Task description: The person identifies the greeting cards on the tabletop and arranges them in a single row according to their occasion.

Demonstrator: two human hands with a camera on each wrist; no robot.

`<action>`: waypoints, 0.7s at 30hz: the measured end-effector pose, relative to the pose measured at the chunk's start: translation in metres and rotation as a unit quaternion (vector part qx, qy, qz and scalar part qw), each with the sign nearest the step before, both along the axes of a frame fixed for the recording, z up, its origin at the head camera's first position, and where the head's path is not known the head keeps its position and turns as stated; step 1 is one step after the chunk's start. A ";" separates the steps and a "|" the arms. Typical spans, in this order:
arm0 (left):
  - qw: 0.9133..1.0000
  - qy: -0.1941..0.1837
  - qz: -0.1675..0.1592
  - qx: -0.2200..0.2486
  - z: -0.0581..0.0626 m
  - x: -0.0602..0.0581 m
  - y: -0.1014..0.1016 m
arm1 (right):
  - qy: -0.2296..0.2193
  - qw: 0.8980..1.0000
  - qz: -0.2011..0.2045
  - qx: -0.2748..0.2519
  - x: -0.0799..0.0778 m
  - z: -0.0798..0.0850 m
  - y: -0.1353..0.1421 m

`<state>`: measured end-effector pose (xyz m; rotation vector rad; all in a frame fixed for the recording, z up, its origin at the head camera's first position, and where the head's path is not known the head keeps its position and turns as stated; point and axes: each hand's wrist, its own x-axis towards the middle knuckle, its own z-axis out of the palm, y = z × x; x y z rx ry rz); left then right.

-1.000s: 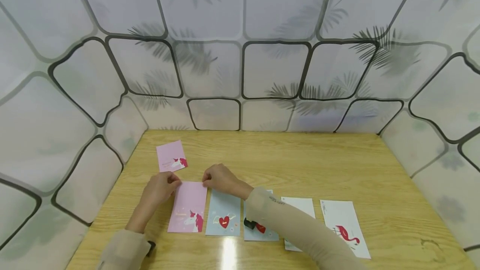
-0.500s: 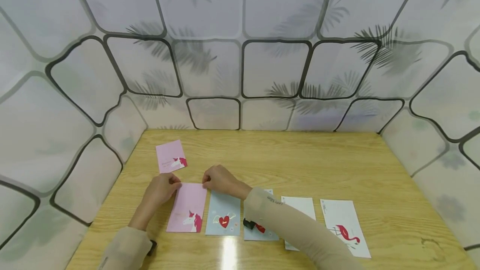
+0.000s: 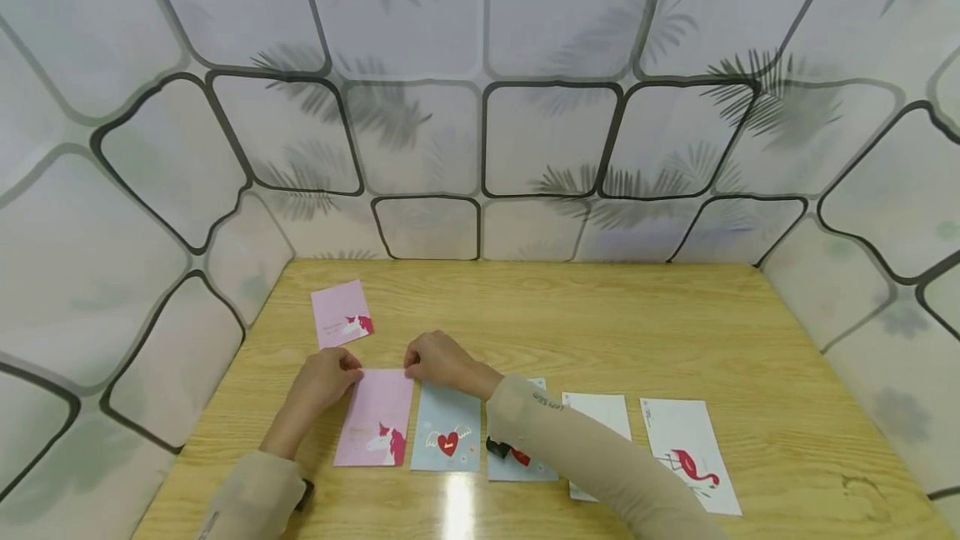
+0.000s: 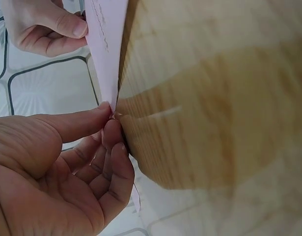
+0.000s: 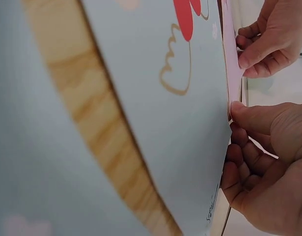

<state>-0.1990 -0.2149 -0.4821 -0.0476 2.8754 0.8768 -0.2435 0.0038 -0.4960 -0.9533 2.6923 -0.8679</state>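
A pink card with a unicorn lies at the left end of a row of cards, its far edge between my two hands. My left hand pinches its far left corner between thumb and fingertips. The far right corner is pinched by my right hand, whose wrist passes over the blue heart card. In the left wrist view the pink card shows edge-on between both thumbs. Behind my left hand rests a second pink unicorn card.
Right of the first blue card lie another blue heart card, a white card and a flamingo card. My right sleeve partly covers the middle ones. Patterned fabric walls border the wooden table.
Both hands have shifted very slightly toward me, with the pink card's far edge between them. The other cards have stayed in place.
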 end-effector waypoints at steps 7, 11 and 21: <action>1.000 -0.012 0.005 -0.006 -0.001 -0.001 0.002 | 0.000 1.000 0.002 0.000 0.000 -0.001 0.000; 1.000 -0.014 0.009 -0.007 0.000 -0.001 0.003 | 0.001 1.000 0.004 0.003 0.000 0.000 0.000; 1.000 -0.016 0.016 0.001 0.002 0.000 0.003 | 0.008 1.000 0.012 0.013 0.000 0.002 0.000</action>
